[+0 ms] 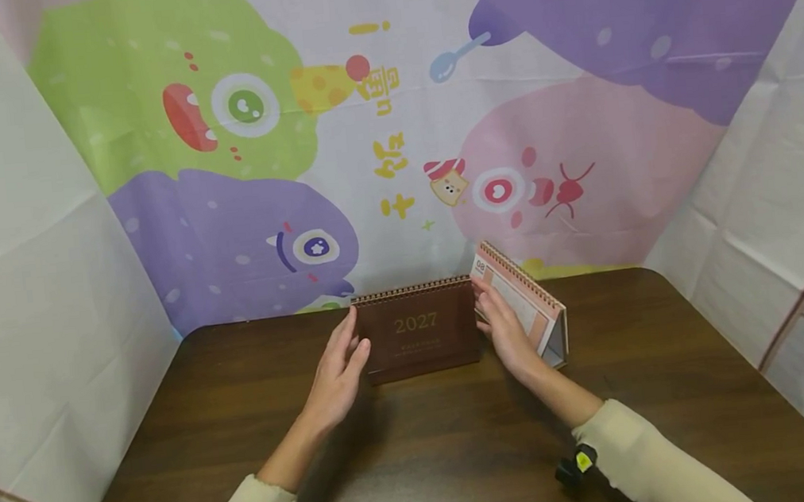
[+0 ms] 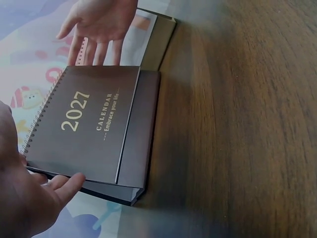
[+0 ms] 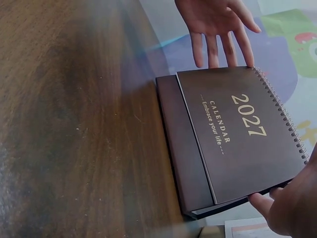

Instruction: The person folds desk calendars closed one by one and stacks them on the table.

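Observation:
A dark brown desk calendar (image 1: 420,341) with gold "2027" lettering and a spiral along its top stands upright on the table, its cover facing me. My left hand (image 1: 337,372) is at its left side, fingers extended along the edge. At the opposite side is my right hand (image 1: 506,333), its straight fingers reaching the right edge near the top. Behind the right hand stands a pink and white desk calendar (image 1: 525,304), turned at an angle and partly covered by that hand. In the left wrist view the brown calendar (image 2: 99,119) shows its tented base.
The brown wooden table (image 1: 426,448) ends at a back edge just behind the calendars. A cloth backdrop (image 1: 409,250) with cartoon monsters hangs there, and white fabric walls (image 1: 27,236) flank both sides.

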The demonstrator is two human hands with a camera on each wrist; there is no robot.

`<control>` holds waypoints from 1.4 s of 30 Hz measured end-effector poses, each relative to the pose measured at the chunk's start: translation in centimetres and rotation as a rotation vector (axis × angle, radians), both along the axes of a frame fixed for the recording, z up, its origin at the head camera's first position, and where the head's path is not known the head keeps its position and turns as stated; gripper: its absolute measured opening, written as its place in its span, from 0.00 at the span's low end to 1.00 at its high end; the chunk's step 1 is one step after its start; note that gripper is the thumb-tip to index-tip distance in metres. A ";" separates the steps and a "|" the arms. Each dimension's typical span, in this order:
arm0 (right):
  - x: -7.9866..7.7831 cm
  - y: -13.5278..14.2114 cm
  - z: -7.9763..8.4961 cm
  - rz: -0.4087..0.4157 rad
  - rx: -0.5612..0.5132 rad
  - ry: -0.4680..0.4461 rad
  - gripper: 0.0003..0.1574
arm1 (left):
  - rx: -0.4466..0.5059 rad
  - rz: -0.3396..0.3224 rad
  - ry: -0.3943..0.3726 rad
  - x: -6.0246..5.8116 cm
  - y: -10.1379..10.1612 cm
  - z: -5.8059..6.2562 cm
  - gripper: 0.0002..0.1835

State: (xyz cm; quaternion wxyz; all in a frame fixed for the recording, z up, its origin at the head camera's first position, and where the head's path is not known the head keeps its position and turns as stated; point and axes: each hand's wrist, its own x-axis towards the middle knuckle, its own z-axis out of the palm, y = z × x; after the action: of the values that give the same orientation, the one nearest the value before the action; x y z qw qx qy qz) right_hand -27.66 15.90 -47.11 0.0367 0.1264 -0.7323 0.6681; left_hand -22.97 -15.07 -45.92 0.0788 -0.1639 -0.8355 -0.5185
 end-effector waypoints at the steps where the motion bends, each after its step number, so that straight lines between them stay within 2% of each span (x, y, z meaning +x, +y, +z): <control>1: 0.2 -0.1 0.4 -0.005 0.007 0.000 0.45 | -0.007 0.001 0.031 -0.6 -0.4 -1.0 0.36; 2: 0.5 -0.3 0.8 -0.006 0.015 -0.003 0.44 | -0.008 0.001 0.065 -1.3 -0.7 -2.0 0.36; 3: 0.4 -0.2 0.8 -0.007 0.012 -0.006 0.44 | 0.003 -0.017 0.095 -1.4 -1.0 -2.2 0.36; 5: 0.4 -0.3 1.0 -0.017 0.027 -0.012 0.44 | 0.009 -0.028 0.154 -2.2 -1.6 -3.5 0.36; 6: 0.8 -0.4 1.5 -0.026 0.034 -0.017 0.42 | 0.014 -0.025 0.160 -2.4 -1.7 -3.7 0.36; 7: 1.1 -0.6 2.0 -0.036 0.039 -0.025 0.40 | 0.014 -0.021 0.162 -2.3 -1.7 -3.6 0.36; 9: 1.2 -0.7 2.3 -0.045 0.051 -0.034 0.39 | 0.036 -0.018 0.130 -1.1 -1.2 -1.7 0.36; 10: 1.2 -0.7 2.4 -0.051 0.056 -0.036 0.38 | 0.027 0.005 0.109 -1.0 -1.0 -1.4 0.35; 12: 1.2 -0.7 2.5 -0.059 0.054 -0.044 0.38 | 0.011 0.031 0.065 0.0 -0.6 0.1 0.35; 15: 1.1 -0.6 2.6 -0.067 0.050 -0.052 0.39 | -0.008 0.057 0.034 0.5 -0.3 0.9 0.33; 19: 1.2 -0.6 2.6 -0.075 0.044 -0.058 0.40 | 0.020 0.069 0.047 0.4 -0.2 0.7 0.33; 21: 1.2 -0.7 2.6 -0.076 0.042 -0.058 0.40 | 0.041 0.067 0.079 0.3 -0.3 0.5 0.34; 22: 1.1 -0.7 2.6 -0.076 0.040 -0.056 0.40 | 0.050 0.060 0.121 -0.3 -0.5 -0.3 0.34; 25: 1.0 -0.6 2.5 -0.071 0.038 -0.048 0.39 | 0.057 0.058 0.165 -0.4 -0.6 -0.5 0.35; 28: 1.1 -0.7 2.5 -0.068 0.042 -0.039 0.39 | 0.047 0.064 0.149 -0.4 -0.6 -0.3 0.35; 29: 1.2 -0.7 2.4 -0.061 0.041 -0.036 0.39 | 0.037 0.072 0.118 0.1 -0.4 0.4 0.35; 34: 0.8 -0.8 1.7 -0.032 0.017 -0.011 0.43 | 0.003 0.089 0.052 0.1 -0.5 0.8 0.34; 38: -0.2 -0.5 0.5 -0.022 0.012 0.008 0.48 | 0.002 0.085 0.033 0.2 -0.5 0.9 0.33; 42: -0.1 -0.4 0.6 -0.006 0.019 0.002 0.50 | -0.012 0.083 0.036 0.2 -0.6 1.1 0.33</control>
State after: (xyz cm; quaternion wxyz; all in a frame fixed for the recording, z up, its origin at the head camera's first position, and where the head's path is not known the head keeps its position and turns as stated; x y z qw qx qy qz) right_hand -27.79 15.47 -46.48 0.0381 0.1252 -0.7391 0.6608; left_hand -22.78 -15.67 -44.84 0.1145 -0.1390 -0.8432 -0.5066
